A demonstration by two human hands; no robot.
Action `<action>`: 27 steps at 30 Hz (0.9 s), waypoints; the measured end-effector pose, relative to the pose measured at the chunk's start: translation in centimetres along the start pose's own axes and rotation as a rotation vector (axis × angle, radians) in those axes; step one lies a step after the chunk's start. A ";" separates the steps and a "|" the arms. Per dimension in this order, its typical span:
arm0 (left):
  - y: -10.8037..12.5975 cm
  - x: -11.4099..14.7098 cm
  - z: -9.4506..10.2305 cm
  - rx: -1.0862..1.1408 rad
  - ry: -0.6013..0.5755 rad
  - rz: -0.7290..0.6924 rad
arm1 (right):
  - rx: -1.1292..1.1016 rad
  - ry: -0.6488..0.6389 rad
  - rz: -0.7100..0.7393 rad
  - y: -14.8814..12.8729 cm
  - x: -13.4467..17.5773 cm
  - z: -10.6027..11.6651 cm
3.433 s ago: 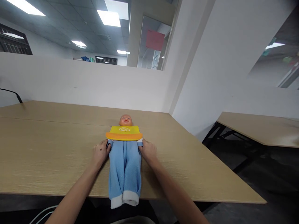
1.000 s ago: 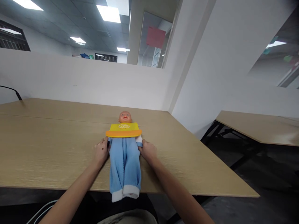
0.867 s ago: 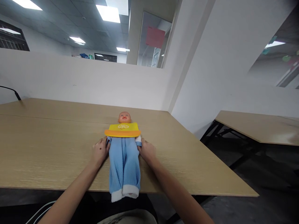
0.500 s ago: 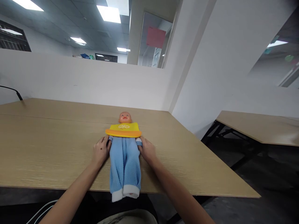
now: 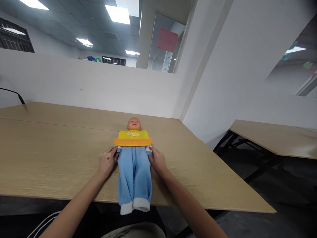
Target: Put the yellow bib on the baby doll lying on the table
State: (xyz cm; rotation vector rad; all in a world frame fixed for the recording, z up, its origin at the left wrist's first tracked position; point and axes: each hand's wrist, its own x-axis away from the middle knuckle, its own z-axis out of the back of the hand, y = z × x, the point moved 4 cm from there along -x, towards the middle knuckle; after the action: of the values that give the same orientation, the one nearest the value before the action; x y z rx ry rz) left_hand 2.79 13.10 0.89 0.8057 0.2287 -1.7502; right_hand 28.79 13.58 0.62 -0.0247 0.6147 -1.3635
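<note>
A baby doll (image 5: pixel 133 124) lies on its back on the wooden table (image 5: pixel 49 155), head away from me. It wears a yellow bib with an orange rim (image 5: pixel 133 138) and a light blue fleece suit (image 5: pixel 134 175) whose white cuffs hang over the table's near edge. My left hand (image 5: pixel 107 162) rests against the doll's left side at the waist, fingers at the sleeve. My right hand (image 5: pixel 157 160) presses the other side the same way. Both hands flank the suit just below the bib.
A white partition wall (image 5: pixel 86 89) backs the table. A black cable (image 5: pixel 15 94) enters at the far left. A second wooden table (image 5: pixel 272 137) stands to the right across a dark floor gap. White cords (image 5: pixel 44 224) hang below the near edge.
The view has shifted slightly. Both hands stay at the doll's sides with only small finger movements; the doll lies in the same place.
</note>
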 end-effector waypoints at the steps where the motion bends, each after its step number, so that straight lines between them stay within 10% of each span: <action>1: -0.1 0.0 -0.1 0.022 0.005 0.004 | -0.007 0.004 -0.006 0.1 0.0 -0.1; 27: -1.1 0.1 -0.4 0.258 -0.008 0.156 | -0.169 0.089 -0.017 0.4 -0.1 0.0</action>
State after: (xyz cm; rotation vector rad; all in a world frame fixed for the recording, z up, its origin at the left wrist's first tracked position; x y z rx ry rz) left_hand 1.96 13.63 0.30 0.9748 -0.0662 -1.6537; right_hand 29.09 13.76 0.49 -0.1064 0.8049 -1.3312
